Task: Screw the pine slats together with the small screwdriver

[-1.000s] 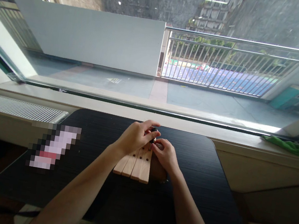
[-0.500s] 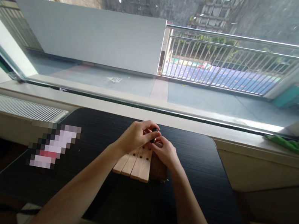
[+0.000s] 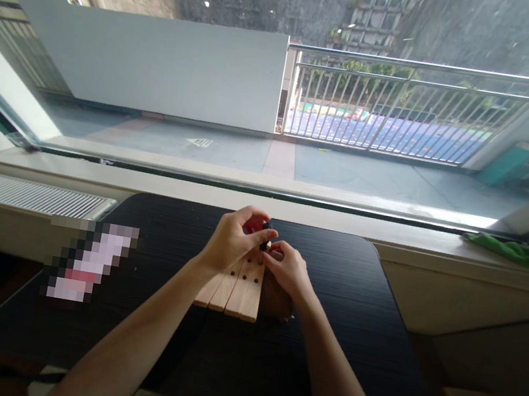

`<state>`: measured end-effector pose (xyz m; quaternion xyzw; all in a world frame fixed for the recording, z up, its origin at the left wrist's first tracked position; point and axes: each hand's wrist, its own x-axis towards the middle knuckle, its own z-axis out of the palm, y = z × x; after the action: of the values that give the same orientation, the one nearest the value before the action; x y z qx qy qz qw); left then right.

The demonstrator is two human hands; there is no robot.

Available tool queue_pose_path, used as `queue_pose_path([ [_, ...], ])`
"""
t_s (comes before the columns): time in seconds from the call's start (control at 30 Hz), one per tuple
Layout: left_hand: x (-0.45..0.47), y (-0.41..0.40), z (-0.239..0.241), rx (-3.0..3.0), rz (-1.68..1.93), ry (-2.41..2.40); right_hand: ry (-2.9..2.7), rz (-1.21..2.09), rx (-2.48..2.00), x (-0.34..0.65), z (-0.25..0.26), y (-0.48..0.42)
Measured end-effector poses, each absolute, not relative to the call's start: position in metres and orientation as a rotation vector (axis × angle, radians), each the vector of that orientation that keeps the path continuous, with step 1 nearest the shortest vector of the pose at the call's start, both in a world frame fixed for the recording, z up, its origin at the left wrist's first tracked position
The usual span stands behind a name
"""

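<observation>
Pale wooden slats [image 3: 243,299] with round dark holes lie side by side on the black table [image 3: 129,338]. My left hand [image 3: 233,239] is closed around the black handle of a small screwdriver [image 3: 267,227], held upright over the far end of the rightmost slat. Its thin shaft points down at the wood; the tip is hard to make out. My right hand [image 3: 289,266] is closed in a pinch beside the shaft, with its fingertips near the slat. A small brownish piece shows at those fingers, too unclear to name. Under the right hand lies a brown block-like thing [image 3: 278,300], partly hidden.
A blurred-out pinkish item [image 3: 102,259] lies on the table's left side. Beyond the table's far edge runs a window sill [image 3: 195,190] with a green cloth [image 3: 504,249] at the right. A white slatted radiator [image 3: 26,193] stands at the left.
The view has shifted slightly, moving the table and hands a little leftward in the picture. The left-hand fingers have turned slightly on the screwdriver handle, and more of it shows. The right hand keeps its pinch.
</observation>
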<state>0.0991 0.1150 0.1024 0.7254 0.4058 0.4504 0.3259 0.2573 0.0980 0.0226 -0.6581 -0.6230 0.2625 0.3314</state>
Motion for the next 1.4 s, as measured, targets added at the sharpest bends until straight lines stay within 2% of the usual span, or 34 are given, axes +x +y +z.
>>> queue_pose_path([
  [0.5,0.097,0.116,0.097,1.884,1.134,0.984,-1.619,0.703,-1.679,0.258,0.017,0.098],
  [1.07,0.095,0.111,0.1,1.882,1.012,0.936,-1.696,0.558,-1.631,0.256,0.02,0.092],
  [1.4,0.086,0.116,0.096,2.076,0.976,0.977,-1.692,0.516,-1.605,0.254,0.017,0.09],
])
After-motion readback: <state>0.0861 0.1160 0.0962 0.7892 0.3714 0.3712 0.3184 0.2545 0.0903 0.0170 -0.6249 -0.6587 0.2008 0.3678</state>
